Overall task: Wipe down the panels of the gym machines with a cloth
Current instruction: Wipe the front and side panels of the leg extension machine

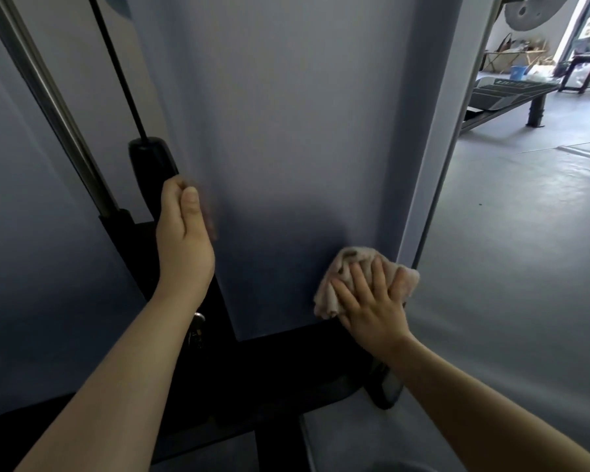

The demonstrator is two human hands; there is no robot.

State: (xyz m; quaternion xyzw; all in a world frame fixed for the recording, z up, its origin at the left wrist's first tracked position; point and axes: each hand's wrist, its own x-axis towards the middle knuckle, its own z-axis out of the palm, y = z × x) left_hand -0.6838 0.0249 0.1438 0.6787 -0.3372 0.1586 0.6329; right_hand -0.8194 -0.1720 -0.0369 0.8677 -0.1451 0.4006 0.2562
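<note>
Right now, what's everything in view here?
panel: one, grey-blue, upright, centre.
cloth: one, pinkish-beige, bunched against the panel's lower right.
steel rod: one, silver, slanting at left.
cable: one, black, running down to a black padded part.
base frame: one, black, under the panel.
bench: one, dark, far right.
weight plate: one, grey, top right.
bucket: one, blue, background.
floor: grey.
left hand: grips the panel's left edge.
right hand: fingers straight, presses the cloth.
</note>
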